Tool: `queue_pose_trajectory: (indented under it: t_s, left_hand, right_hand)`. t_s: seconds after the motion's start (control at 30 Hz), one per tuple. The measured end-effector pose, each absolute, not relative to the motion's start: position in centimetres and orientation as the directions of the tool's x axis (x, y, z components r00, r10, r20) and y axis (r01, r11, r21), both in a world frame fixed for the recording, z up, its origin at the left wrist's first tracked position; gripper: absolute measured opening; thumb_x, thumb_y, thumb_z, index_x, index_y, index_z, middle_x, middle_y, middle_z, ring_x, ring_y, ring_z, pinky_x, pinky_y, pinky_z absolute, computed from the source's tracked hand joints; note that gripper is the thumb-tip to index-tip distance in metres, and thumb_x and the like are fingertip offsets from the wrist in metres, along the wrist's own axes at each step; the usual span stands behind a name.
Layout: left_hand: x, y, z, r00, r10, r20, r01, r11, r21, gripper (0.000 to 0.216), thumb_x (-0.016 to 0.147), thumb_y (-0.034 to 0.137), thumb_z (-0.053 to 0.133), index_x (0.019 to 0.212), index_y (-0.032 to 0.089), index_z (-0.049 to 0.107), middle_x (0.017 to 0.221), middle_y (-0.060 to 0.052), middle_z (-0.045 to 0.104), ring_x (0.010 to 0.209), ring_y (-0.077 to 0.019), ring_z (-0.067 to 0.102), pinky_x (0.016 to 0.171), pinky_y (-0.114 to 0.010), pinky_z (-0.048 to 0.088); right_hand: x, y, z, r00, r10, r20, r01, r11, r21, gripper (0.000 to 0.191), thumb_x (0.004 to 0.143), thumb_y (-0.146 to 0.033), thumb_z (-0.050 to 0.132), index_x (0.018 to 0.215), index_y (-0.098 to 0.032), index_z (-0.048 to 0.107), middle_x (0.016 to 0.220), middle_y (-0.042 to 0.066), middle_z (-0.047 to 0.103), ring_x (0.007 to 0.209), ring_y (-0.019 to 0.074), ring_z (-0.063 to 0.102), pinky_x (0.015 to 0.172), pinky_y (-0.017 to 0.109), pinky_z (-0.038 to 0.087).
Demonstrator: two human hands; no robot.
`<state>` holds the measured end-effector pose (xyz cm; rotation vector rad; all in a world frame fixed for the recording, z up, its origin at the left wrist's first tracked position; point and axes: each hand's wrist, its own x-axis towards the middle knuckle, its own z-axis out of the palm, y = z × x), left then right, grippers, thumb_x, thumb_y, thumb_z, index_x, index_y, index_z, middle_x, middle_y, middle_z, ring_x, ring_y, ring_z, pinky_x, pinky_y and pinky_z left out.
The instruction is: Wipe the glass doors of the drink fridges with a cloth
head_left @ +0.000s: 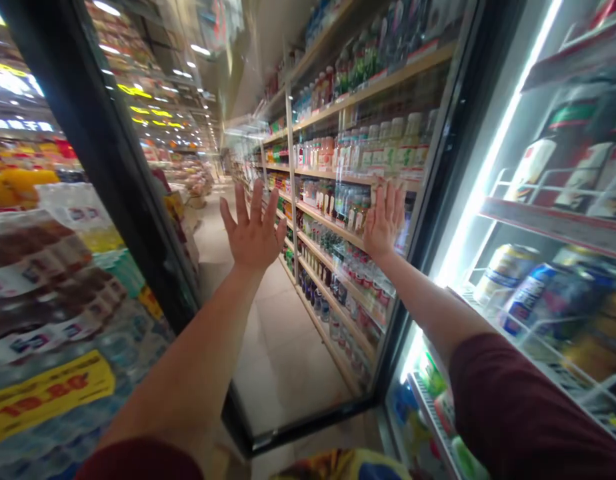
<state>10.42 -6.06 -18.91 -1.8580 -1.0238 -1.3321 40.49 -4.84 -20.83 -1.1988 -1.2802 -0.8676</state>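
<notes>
A glass cooler door (pixel 268 347) with a black frame stands swung open in front of me. Both arms reach forward to it. My left hand (pixel 254 233) has its fingers spread before the middle of the pane, holding nothing; whether it touches the glass I cannot tell. My right hand (pixel 384 223) is up against the pane near the hinge side, its fingers straight and close together, palm toward the glass. Nothing is in it. Through the pane show shelves of bottled drinks (pixel 388 143).
At right is the lit cooler, with wire-fronted shelves (pixel 553 223), dark bottles (pixel 533 157) and drink cans (pixel 528 297). Stacked drink packs (pixel 43 287) with a yellow price sign (pixel 53 393) stand at left. Beyond the glass runs an aisle floor (pixel 213 233).
</notes>
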Motion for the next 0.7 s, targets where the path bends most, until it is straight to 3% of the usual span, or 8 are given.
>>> queue_pose_trajectory:
  t_s: [0.2, 0.33, 0.57, 0.7]
  left_hand:
    - [10.4, -6.1, -18.9, 0.195, 0.230, 0.953, 0.862, -0.503, -0.055, 0.058, 0.102, 0.048, 0.038, 0.157, 0.031, 0.032, 0.167, -0.001, 0.017, 0.156, -0.0247, -0.006, 0.127, -0.060, -0.006]
    - [10.5, -6.3, -18.9, 0.184, 0.229, 0.956, 0.862, -0.504, -0.045, 0.058, 0.101, 0.047, 0.040, 0.155, 0.030, 0.036, 0.166, -0.001, 0.019, 0.155, -0.0238, -0.006, 0.127, -0.060, -0.005]
    - [10.5, -6.1, -18.7, 0.168, 0.285, 0.944, 0.871, -0.491, -0.007, 0.061, 0.099, 0.054, 0.033, 0.154, 0.027, 0.038, 0.167, 0.004, 0.016, 0.154, -0.0226, -0.009, 0.127, -0.050, -0.014]
    - [10.5, -6.1, -18.9, 0.168, 0.265, 0.949, 0.853, -0.523, -0.005, 0.060, 0.100, 0.050, 0.038, 0.156, 0.031, 0.034, 0.167, 0.001, 0.017, 0.155, -0.0238, -0.007, 0.127, -0.057, -0.010]
  right_hand:
    - [37.7, -5.0, -17.3, 0.124, 0.189, 0.974, 0.974, 0.166, -0.156, 0.059, 0.106, -0.038, 0.017, 0.161, -0.020, 0.024, 0.167, 0.007, 0.021, 0.158, 0.0272, 0.003, 0.127, 0.058, 0.016]
    - [35.3, -4.9, -17.9, 0.047, 0.167, 0.985, 0.981, 0.176, -0.077, 0.057, 0.105, -0.038, 0.022, 0.160, -0.023, 0.027, 0.166, 0.006, 0.026, 0.158, 0.0265, 0.008, 0.127, 0.057, 0.020]
    - [32.5, -4.8, -16.8, 0.014, 0.141, 0.990, 0.981, 0.191, -0.041, 0.057, 0.106, -0.039, 0.022, 0.161, -0.026, 0.026, 0.166, 0.004, 0.026, 0.158, 0.0266, 0.007, 0.128, 0.056, 0.018]
    - [31.7, -5.7, -17.4, -0.096, 0.189, 0.977, 0.979, 0.193, 0.059, 0.056, 0.106, -0.039, 0.023, 0.160, -0.026, 0.028, 0.166, 0.003, 0.028, 0.158, 0.0257, 0.007, 0.129, 0.054, 0.018]
